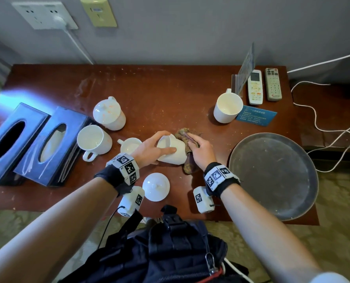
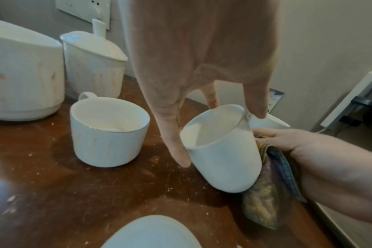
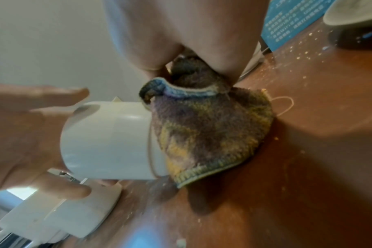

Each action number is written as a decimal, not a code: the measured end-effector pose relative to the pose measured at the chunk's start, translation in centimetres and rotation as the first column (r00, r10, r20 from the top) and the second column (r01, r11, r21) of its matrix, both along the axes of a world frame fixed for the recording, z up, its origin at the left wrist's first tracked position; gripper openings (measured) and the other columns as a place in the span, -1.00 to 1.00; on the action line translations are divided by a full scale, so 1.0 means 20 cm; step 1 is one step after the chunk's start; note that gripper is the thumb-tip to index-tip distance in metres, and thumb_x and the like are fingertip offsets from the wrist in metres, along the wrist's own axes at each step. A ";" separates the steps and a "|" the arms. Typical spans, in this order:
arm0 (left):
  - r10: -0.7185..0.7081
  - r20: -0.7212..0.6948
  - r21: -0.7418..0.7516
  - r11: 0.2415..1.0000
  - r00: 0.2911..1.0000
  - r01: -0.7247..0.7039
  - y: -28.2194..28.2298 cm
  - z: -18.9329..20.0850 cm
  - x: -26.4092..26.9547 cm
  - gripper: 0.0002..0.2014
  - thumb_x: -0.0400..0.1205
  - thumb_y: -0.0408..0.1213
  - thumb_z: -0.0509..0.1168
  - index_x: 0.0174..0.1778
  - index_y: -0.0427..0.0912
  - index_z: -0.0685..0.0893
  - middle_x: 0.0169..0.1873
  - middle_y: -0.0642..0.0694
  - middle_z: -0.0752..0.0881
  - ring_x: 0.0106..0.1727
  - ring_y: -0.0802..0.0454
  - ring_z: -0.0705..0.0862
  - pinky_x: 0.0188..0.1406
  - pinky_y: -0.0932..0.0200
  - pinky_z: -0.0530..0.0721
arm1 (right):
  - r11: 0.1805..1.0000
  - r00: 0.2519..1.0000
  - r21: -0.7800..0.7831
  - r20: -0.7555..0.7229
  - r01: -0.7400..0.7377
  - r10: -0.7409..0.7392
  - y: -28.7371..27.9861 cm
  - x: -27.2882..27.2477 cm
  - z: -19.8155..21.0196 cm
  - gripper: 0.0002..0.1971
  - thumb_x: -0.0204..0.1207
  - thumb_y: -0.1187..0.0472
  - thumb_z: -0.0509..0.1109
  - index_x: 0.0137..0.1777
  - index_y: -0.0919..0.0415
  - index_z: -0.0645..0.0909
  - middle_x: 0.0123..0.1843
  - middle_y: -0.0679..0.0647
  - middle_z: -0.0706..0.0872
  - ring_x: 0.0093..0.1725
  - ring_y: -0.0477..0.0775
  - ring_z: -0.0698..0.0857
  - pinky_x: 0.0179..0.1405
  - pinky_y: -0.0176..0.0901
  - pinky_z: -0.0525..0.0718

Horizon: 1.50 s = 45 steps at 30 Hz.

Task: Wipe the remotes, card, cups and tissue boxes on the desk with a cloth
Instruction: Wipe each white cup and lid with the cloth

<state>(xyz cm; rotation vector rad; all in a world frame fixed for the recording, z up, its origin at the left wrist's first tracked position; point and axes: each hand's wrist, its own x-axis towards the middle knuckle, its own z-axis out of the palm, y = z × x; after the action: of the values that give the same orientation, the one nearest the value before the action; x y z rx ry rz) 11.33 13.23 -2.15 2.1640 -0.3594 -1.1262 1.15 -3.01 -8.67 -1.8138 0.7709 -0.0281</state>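
Note:
My left hand (image 1: 169, 140) grips a white cup (image 1: 171, 151) around its rim end, tilted on its side just above the desk middle. My right hand (image 1: 196, 145) holds a bunched purple-yellow cloth (image 1: 187, 139) pressed against the cup's base. In the left wrist view the cup (image 2: 221, 151) leans mouth up, with the cloth (image 2: 263, 201) behind and under it. The right wrist view has the cloth (image 3: 206, 132) covering the cup's (image 3: 108, 142) bottom. Two remotes (image 1: 255, 86) (image 1: 273, 84) and a blue card (image 1: 255, 115) lie at the far right. Two dark tissue boxes (image 1: 8, 139) (image 1: 51, 144) stand at the left.
A lidded cup (image 1: 108, 113), an open mug (image 1: 93, 139) and a small cup (image 1: 130, 145) stand left of my hands. Another mug (image 1: 227, 107) is by the card. A loose lid (image 1: 156, 186) lies near the front edge. A round dark tray (image 1: 272, 174) fills the right front.

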 end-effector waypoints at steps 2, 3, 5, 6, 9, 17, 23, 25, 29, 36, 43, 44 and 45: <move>0.035 0.018 0.000 0.999 0.999 -0.035 -0.01 0.00 -0.01 -0.53 0.58 -0.07 0.48 0.34 0.25 0.44 0.20 -0.08 0.56 0.18 -0.09 0.60 0.01 -0.16 0.83 | 1.000 1.000 0.010 0.009 -0.005 0.005 0.02 -0.03 0.00 -0.65 0.70 0.18 0.27 0.45 -0.03 0.61 0.44 -0.05 0.65 0.47 0.10 0.54 0.55 0.02 0.43; 0.053 0.016 0.009 0.999 0.998 -0.053 -0.01 0.00 -0.01 -0.48 0.56 -0.11 0.51 0.35 0.21 0.41 0.17 -0.09 0.55 0.15 -0.09 0.61 -0.03 -0.15 0.83 | 1.000 1.000 0.029 0.014 0.005 -0.005 0.02 -0.03 -0.01 -0.65 0.70 0.18 0.27 0.45 -0.03 0.61 0.44 -0.05 0.65 0.47 0.09 0.54 0.54 0.01 0.44; 0.067 0.012 0.022 0.997 0.998 -0.068 -0.02 0.00 -0.03 -0.32 0.48 -0.23 0.58 0.40 0.12 0.33 0.19 -0.09 0.52 0.16 -0.11 0.60 -0.03 -0.17 0.83 | 0.998 0.999 0.048 0.015 0.028 -0.029 0.01 -0.05 -0.01 -0.65 0.69 0.19 0.28 0.45 -0.02 0.61 0.44 -0.05 0.65 0.47 0.07 0.54 0.53 -0.01 0.46; 0.052 0.023 0.027 0.998 0.998 -0.053 -0.03 0.00 -0.04 -0.22 0.43 -0.28 0.61 0.45 0.08 0.29 0.25 -0.10 0.50 0.22 -0.12 0.58 0.06 -0.18 0.80 | 0.998 0.999 0.050 0.015 0.041 -0.042 0.01 -0.05 -0.01 -0.64 0.69 0.20 0.29 0.44 -0.02 0.62 0.44 -0.05 0.65 0.47 0.06 0.55 0.53 0.00 0.46; -0.033 0.065 0.058 0.998 0.997 0.029 -0.04 -0.01 -0.06 0.00 0.35 -0.36 0.65 0.61 -0.02 0.17 0.48 -0.14 0.41 0.45 -0.15 0.46 0.37 -0.12 0.62 | 0.990 0.993 0.092 0.052 0.104 -0.109 -0.02 -0.06 -0.01 -0.63 0.66 0.23 0.30 0.45 0.01 0.62 0.41 -0.06 0.67 0.43 0.01 0.58 0.52 0.02 0.49; -0.177 0.187 0.108 0.981 0.966 0.159 0.02 -0.03 -0.08 -0.13 0.39 -0.37 0.62 0.59 -0.11 0.34 0.49 -0.05 0.35 0.43 -0.06 0.43 0.26 0.10 0.52 | 0.914 0.999 0.402 -0.033 0.053 -0.043 0.06 -0.06 0.04 -0.48 0.70 0.21 0.28 0.66 0.09 0.33 0.53 0.05 0.52 0.48 0.04 0.51 0.49 -0.07 0.48; -0.168 0.117 0.085 0.984 0.979 0.159 0.06 -0.06 -0.07 -0.08 0.45 -0.40 0.55 0.68 0.08 0.25 0.58 -0.07 0.29 0.55 -0.14 0.37 0.45 -0.04 0.47 | 0.958 0.994 0.273 0.037 0.086 -0.100 0.05 -0.08 0.00 -0.54 0.58 0.30 0.44 0.49 0.20 0.56 0.27 0.07 0.73 0.26 0.04 0.69 0.39 0.07 0.62; -0.145 0.057 0.088 0.986 0.988 0.140 0.05 -0.05 -0.07 -0.08 0.49 -0.26 0.54 0.71 0.17 0.19 0.63 -0.09 0.30 0.60 -0.18 0.34 0.55 -0.16 0.41 | 0.970 0.988 0.204 0.055 0.133 -0.147 0.07 -0.07 0.00 -0.57 0.51 0.30 0.50 0.39 0.20 0.65 0.19 0.03 0.78 0.18 0.02 0.74 0.32 0.07 0.67; 0.012 -0.022 0.020 1.000 1.000 -0.012 0.02 -0.04 -0.07 -0.25 0.57 -0.09 0.50 0.66 0.11 0.32 0.54 -0.10 0.46 0.49 -0.15 0.47 0.33 -0.16 0.67 | 0.966 0.976 0.188 0.096 0.176 -0.197 0.06 -0.08 0.04 -0.65 0.48 0.36 0.49 0.28 0.20 0.71 0.07 0.00 0.81 0.07 -0.02 0.77 0.22 0.00 0.73; -0.096 0.249 0.096 0.993 0.964 0.074 -0.08 -0.02 -0.09 -0.13 0.41 -0.12 0.62 0.61 -0.14 0.38 0.47 -0.19 0.45 0.44 -0.14 0.47 0.33 0.03 0.49 | 0.952 0.933 0.250 0.269 0.174 -0.241 -0.01 -0.10 0.24 -0.65 0.53 0.39 0.44 0.30 0.17 0.68 0.07 -0.10 0.79 0.05 -0.24 0.74 0.13 -0.30 0.68; -0.134 0.325 0.084 0.990 0.936 0.113 -0.10 0.00 -0.16 -0.11 0.39 -0.10 0.64 0.59 -0.18 0.38 0.45 -0.15 0.43 0.41 -0.11 0.49 0.34 0.07 0.47 | 0.998 0.994 -0.045 0.099 -0.034 0.039 0.04 -0.10 0.25 -0.57 0.62 0.02 0.40 0.47 0.01 0.52 0.33 -0.04 0.69 0.32 0.00 0.61 0.38 -0.11 0.53; -0.140 0.327 0.086 0.989 0.935 0.117 -0.10 0.00 -0.16 -0.10 0.38 -0.09 0.65 0.60 -0.18 0.37 0.46 -0.14 0.42 0.41 -0.10 0.49 0.35 0.06 0.48 | 0.999 0.996 -0.048 0.079 -0.024 0.028 0.04 -0.10 0.24 -0.59 0.62 0.00 0.38 0.45 0.01 0.52 0.31 -0.03 0.70 0.31 0.03 0.61 0.37 -0.08 0.54; -0.144 0.328 0.087 0.989 0.934 0.121 -0.10 0.00 -0.17 -0.09 0.38 -0.08 0.65 0.60 -0.16 0.37 0.47 -0.13 0.41 0.41 -0.09 0.49 0.35 0.06 0.49 | 0.998 0.998 -0.062 0.066 -0.012 0.016 0.05 -0.10 0.23 -0.61 0.62 -0.02 0.37 0.42 0.02 0.53 0.28 -0.01 0.72 0.30 0.08 0.62 0.37 -0.02 0.55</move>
<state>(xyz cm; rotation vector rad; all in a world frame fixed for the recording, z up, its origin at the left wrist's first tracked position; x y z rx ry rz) 7.92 11.28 -2.24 2.4229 -0.6350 -0.8469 -0.83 -2.04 -4.10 -1.8674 0.7170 -0.1036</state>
